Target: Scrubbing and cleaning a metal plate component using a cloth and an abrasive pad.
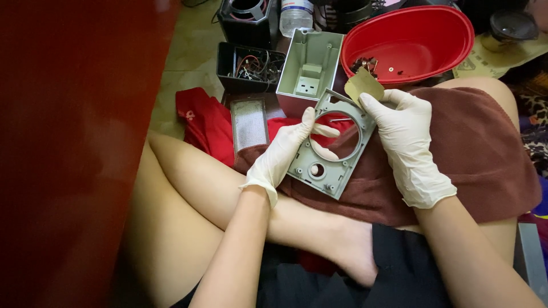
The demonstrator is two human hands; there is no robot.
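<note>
- A dark red blurred surface (68, 142) fills the left side of the view, too close and out of focus to tell what it is.
- A brown towel (474, 159) is spread over the person's lap and right knee, with the crossed bare legs below it.
- A red oval plastic basin (422, 43) sits on the floor beyond the knee, with a few small dark parts and screws lying in its bottom.
- A red cloth (202, 122) lies crumpled on the floor beside the left leg.
- A grey box-shaped plastic housing (308, 71) stands open-side up just beside the basin, touching the far edge of the towel.
- A black tray (225, 63) with tangled wires in it rests left of the housing.
- A grey mesh grille panel (249, 122) lies flat between the red cloth and the towel.
- The grey front panel (334, 162), a flat plate with one large round opening and a smaller hole, is held tilted above the towel, in front of the housing.
- The left hand (285, 154), in a white glove, grips the panel's left edge, with fingers curled through the large opening.
- The right hand (402, 134), also gloved, pinches the panel's top right corner.
- A small tan card-like piece (363, 85) sits at the right hand's fingertips, probably held against the panel.
</note>
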